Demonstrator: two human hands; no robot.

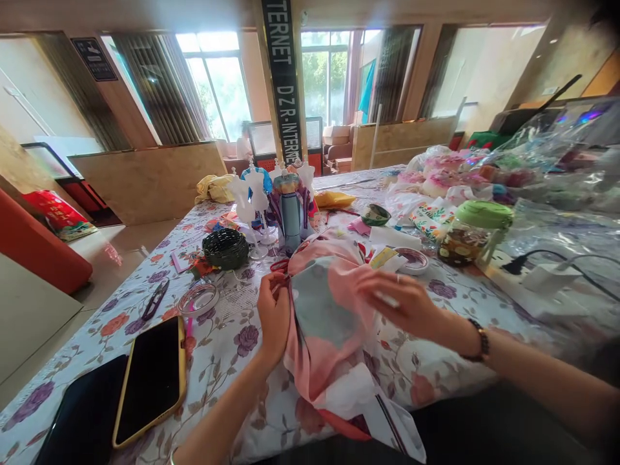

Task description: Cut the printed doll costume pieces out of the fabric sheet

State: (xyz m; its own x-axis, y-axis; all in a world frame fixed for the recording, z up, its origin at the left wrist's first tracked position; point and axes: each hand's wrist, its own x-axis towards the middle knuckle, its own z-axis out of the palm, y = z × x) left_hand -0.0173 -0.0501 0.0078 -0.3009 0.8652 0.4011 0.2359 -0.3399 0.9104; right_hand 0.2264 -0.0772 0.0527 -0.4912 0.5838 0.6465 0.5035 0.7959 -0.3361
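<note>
A pink cloth with a grey-blue patch [322, 303] lies bunched on the table in front of me. My left hand [274, 316] grips its left edge, thumb and fingers closed on the fabric. On the right side, my right hand [404, 298] is at the cloth with its fingers reaching left; they are blurred, and whether they pinch anything is unclear. White and red fabric [356, 394] trails from the lower end toward my lap. A red loop, perhaps a scissor handle [279, 265], shows just beyond my left hand.
Left of the cloth are two phones [152, 378], thread snips [155, 299], a tape roll [198, 298] and a dark woven basket [225, 248]. White mini mannequins [242, 200] and a blue bottle [291, 213] stand behind. To the right are a green-lidded jar [475, 232], a power strip [527, 290] and plastic bags [547, 155].
</note>
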